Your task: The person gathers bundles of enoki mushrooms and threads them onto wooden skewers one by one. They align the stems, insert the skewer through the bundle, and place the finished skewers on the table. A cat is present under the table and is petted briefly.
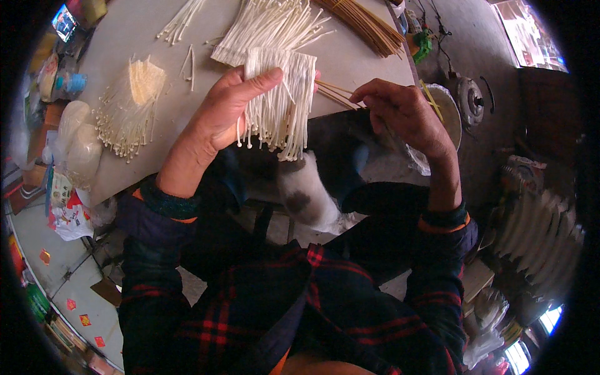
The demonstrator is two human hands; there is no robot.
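Observation:
My left hand (229, 103) grips a flat row of enoki mushrooms (281, 93), caps pointing down towards me, thumb on top. Thin bamboo skewers (335, 93) stick out from its right side. By their outer ends is my right hand (398, 105), fingers bent; whether it touches or holds a skewer I cannot tell. Behind the held row lies a pile of enoki (272, 28) on the table (197, 98). An uncut-looking enoki clump (131, 108) rests at the left, with a few loose stems (190, 68) between. A bundle of brown skewers (363, 23) lies at the back right.
A white and grey furry animal (307, 197) is below the table's edge, between my legs. Clear plastic bags (82, 145) crowd the table's left edge, near a bottle with a blue band (72, 82). A round bowl-like container (443, 112) and a metal lid (470, 102) stand at right.

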